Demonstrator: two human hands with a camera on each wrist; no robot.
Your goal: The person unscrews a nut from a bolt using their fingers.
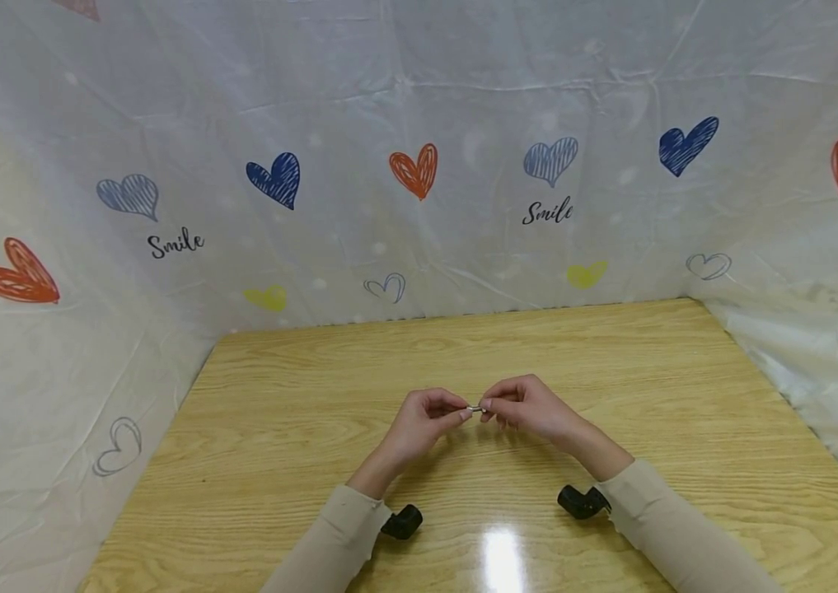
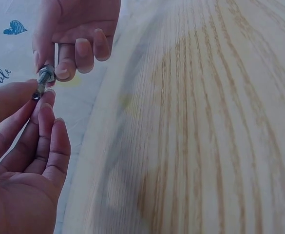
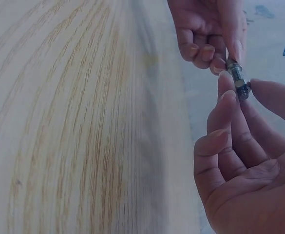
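A small silver metal bolt (image 2: 43,79) spans the gap between both hands, above the wooden table. My left hand (image 1: 419,420) pinches one end, the bolt's head, between thumb and fingertips. From the other side my right hand (image 1: 533,408) pinches a nut (image 3: 241,85) that sits on the thread. The bolt's threaded tip (image 3: 244,94) pokes out past the nut in the right wrist view. Fingertips partly cover both the head and the nut. The other fingers of each hand are loosely bent.
The wood-grain table (image 1: 300,395) extends around both hands. A pale sheet (image 1: 463,99) printed with hearts and "Smile" hangs behind it and at both sides. Black wrist mounts (image 1: 582,501) jut inward from the beige sleeves (image 1: 340,535). Light glares off the table's near part.
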